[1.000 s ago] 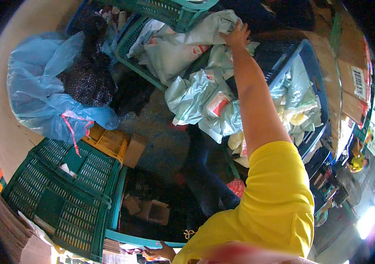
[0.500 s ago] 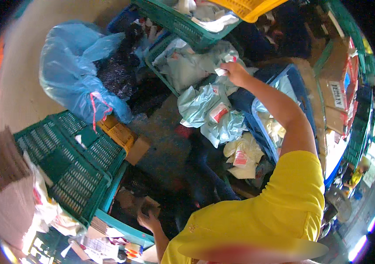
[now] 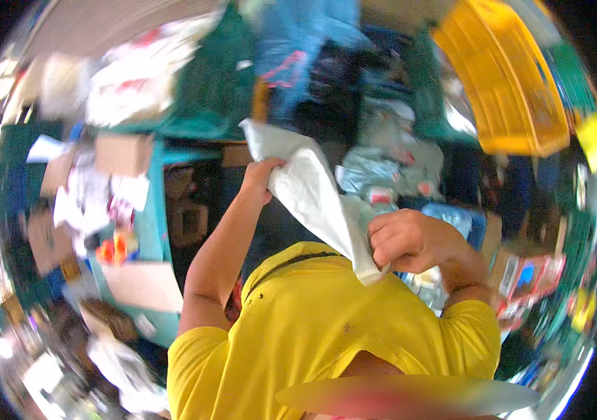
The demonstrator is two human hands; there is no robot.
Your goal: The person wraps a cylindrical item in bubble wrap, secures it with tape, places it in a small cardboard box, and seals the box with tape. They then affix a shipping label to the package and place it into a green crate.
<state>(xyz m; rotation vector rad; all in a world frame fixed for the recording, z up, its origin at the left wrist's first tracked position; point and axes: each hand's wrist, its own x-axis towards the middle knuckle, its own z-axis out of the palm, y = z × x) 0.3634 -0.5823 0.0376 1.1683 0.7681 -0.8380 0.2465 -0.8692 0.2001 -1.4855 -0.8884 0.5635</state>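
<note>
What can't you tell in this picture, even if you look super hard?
All in the head view:
Whether anything is inside the pale bag between the left hand and right hand: its outside hides it.
The top of the blue plastic bag: cut off by the upper edge.
What the white pile is: blurred.
The yellow shape far right: blurred, too small.

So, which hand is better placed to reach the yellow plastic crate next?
Probably the right hand: it appears nearer the yellow crate than the left hand; both hold a limp whitish bag.
</note>
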